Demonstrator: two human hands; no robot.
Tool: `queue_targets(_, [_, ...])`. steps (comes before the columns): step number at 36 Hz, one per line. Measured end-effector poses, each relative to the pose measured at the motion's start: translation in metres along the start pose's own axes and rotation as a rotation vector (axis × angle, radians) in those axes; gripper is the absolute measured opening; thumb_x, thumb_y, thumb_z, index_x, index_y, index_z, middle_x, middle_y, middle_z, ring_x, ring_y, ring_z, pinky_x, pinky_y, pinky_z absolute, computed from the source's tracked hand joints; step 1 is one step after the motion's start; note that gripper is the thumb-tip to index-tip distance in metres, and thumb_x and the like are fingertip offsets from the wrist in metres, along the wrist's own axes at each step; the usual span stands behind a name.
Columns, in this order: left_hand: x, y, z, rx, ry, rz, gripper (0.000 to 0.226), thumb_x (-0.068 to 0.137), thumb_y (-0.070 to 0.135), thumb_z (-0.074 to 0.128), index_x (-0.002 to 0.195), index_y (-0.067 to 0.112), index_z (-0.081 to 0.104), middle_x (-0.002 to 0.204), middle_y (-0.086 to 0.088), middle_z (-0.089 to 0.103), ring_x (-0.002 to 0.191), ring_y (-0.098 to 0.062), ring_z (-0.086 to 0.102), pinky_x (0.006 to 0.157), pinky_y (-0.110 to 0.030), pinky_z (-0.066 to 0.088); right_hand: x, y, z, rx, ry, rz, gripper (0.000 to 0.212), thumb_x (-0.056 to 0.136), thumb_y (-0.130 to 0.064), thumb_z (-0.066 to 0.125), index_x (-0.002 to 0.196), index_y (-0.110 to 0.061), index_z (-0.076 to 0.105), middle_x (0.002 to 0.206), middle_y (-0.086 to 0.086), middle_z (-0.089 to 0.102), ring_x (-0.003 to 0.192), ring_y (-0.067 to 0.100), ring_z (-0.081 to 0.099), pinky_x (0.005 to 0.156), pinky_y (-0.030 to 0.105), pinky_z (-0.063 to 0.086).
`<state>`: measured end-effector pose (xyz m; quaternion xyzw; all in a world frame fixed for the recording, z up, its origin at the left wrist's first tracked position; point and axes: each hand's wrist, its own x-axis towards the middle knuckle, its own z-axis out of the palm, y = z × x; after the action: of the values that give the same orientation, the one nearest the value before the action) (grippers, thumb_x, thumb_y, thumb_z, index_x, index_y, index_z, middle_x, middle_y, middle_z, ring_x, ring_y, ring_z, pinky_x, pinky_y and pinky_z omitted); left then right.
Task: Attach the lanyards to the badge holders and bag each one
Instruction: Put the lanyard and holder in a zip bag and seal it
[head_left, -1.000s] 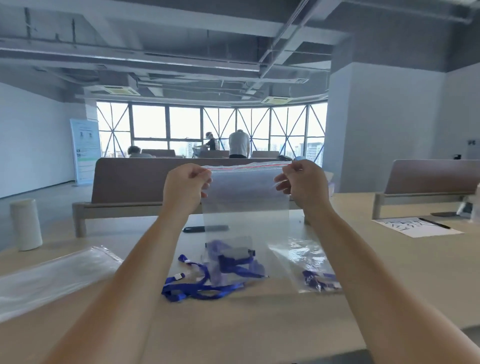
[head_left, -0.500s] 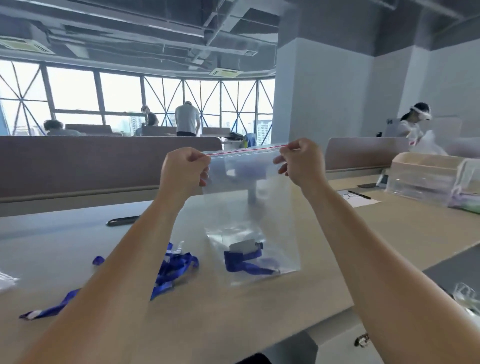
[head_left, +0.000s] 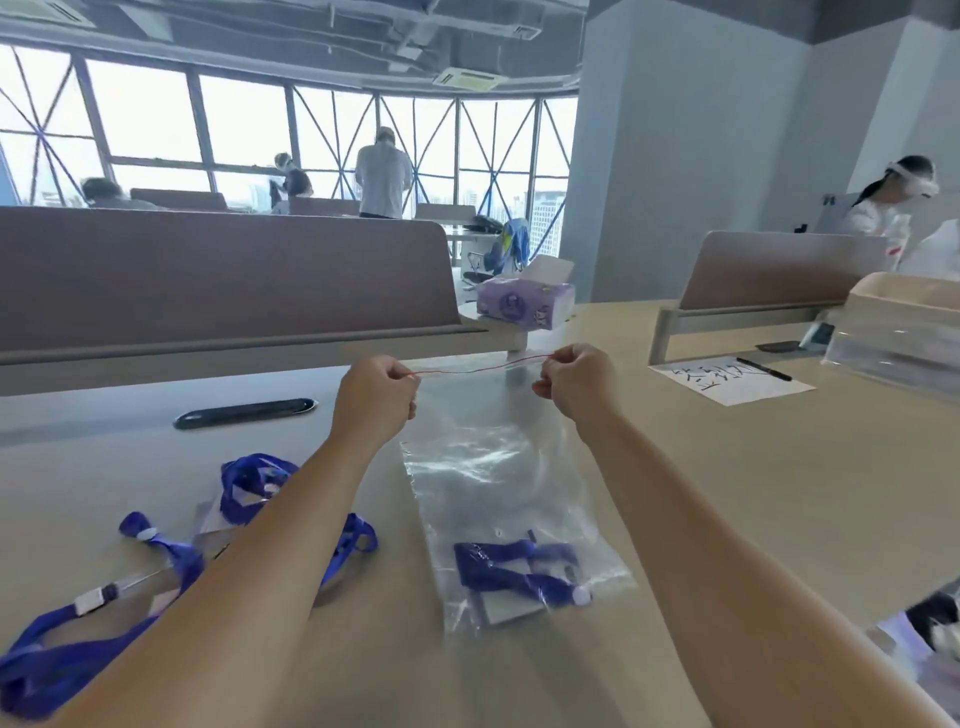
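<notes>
1. Whereas half a second ago the head view had the zip bag (head_left: 498, 467) hanging upright in the air, it now slopes down low, its lower half lying flat on the table (head_left: 727, 493).
2. Along the bag's top edge, the red seal strip (head_left: 478, 369) is stretched taut between the two hands, just as before.
3. At the bag's top left corner, the left hand (head_left: 376, 395) pinches the strip with curled fingers. At the top right corner, the right hand (head_left: 576, 382) pinches it the same way. Neither has let go.
4. Inside the bag, at its bottom end, lie a folded blue lanyard (head_left: 514, 571) and a clear badge holder (head_left: 506, 610). They touch each other, but the clip joining them is too blurred to confirm.
5. The strip looks like one thin line, so I judge the seal closed or nearly so. The lowering suggests this bagged set is about to be put down as finished.
6. Left of the bag, partly under the left forearm, loose blue lanyards (head_left: 249, 488) lie in a tangle with what seem to be more holders. These still need to be attached and bagged, so the task is far from done.
7. Beyond the bag sits a purple tissue box (head_left: 524, 304), and to its far right a written sheet (head_left: 727, 382).
</notes>
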<state>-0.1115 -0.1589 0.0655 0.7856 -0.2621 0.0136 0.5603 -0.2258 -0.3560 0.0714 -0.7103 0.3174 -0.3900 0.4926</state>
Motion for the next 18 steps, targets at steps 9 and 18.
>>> queue_targets(9, [0.021, -0.042, 0.02, 0.111, -0.011, -0.067, 0.013, 0.097, 0.017, 0.06, 0.093, 0.009, 0.07, 0.078, -0.007, 0.071, 0.07, -0.017, 0.072, 0.055, -0.021, 0.042, 0.014, 0.044, 0.03, 0.009, -0.063, 0.126, 0.013, 0.088, -0.002, 0.055, 0.081, -0.013, 0.057, 0.074, 0.002, 0.062, 0.079, 0.03, 0.073, 0.066, 0.036, 0.055])
queue_targets(18, [0.033, -0.073, 0.033, 0.208, -0.09, -0.151, 0.028, 0.091, 0.014, 0.059, 0.119, 0.01, 0.065, 0.113, -0.011, 0.069, 0.102, -0.029, 0.067, 0.089, -0.039, 0.054, 0.025, 0.078, 0.049, -0.169, -0.105, 0.126, 0.019, 0.071, -0.014, 0.055, 0.083, -0.001, 0.061, 0.07, 0.008, 0.053, 0.068, 0.024, 0.056, 0.063, 0.038, 0.047])
